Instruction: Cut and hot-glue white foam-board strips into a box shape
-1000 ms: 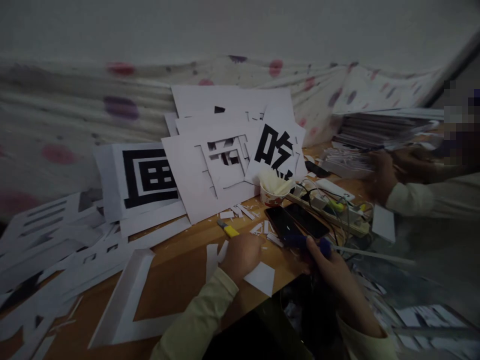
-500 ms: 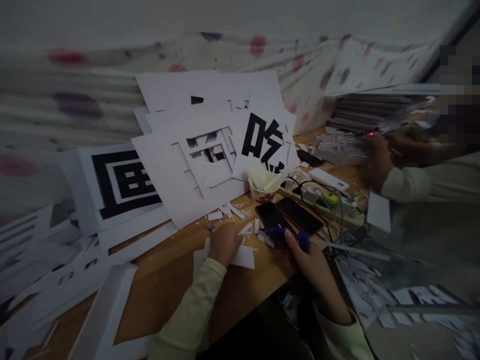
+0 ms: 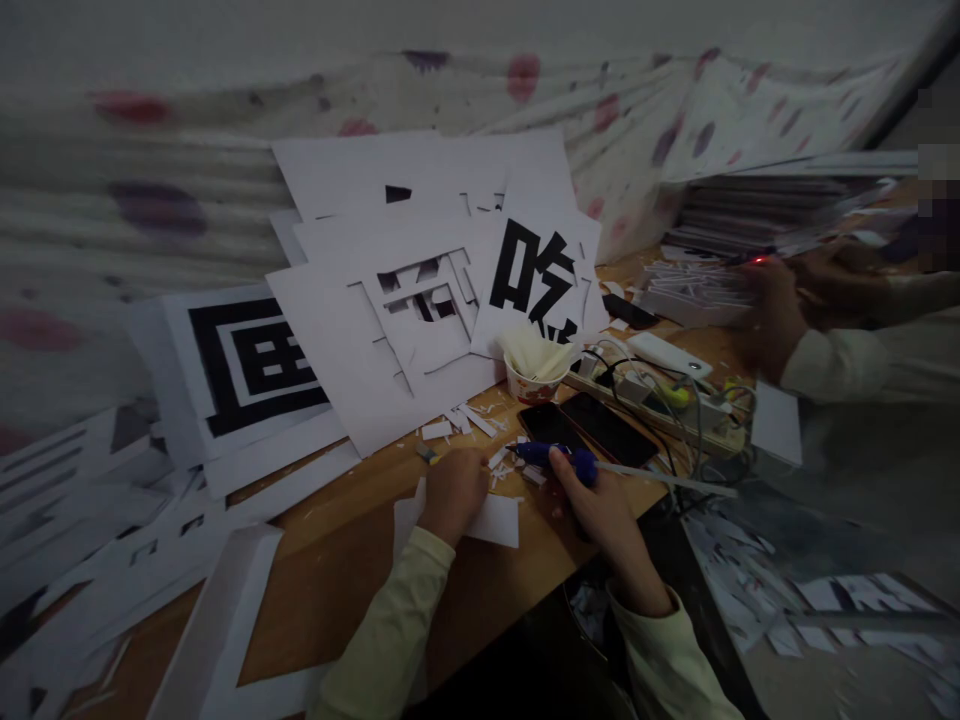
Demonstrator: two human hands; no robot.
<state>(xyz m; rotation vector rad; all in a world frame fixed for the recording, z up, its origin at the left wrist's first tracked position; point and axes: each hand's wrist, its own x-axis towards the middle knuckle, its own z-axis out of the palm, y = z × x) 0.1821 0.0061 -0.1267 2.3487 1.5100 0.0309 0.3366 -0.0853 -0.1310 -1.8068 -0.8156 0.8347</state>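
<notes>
In my right hand (image 3: 604, 515) is a blue glue gun (image 3: 551, 457), its nozzle pointing left and a long pale glue stick (image 3: 675, 480) poking out of its back end. My left hand (image 3: 455, 492) is closed over white card pieces (image 3: 496, 520) on the wooden table; what its fingers pinch is hidden behind the hand. Just beyond that hand lies a small grey and yellow item (image 3: 427, 453), partly covered. Small white offcuts (image 3: 437, 430) are scattered between the hands and the standing sheets.
White sheets (image 3: 322, 330) with cut-outs and black characters lean against the draped wall. A paper cup (image 3: 532, 382) of pale strips stands by two phones (image 3: 609, 428) and a cabled power strip (image 3: 720, 425). At right, a co-worker's hand (image 3: 780, 310) is near white strips.
The glue gun in my right hand has moved left, nearer my left hand, and its glue stick now shows more clearly. My left hand stays on the card pieces.
</notes>
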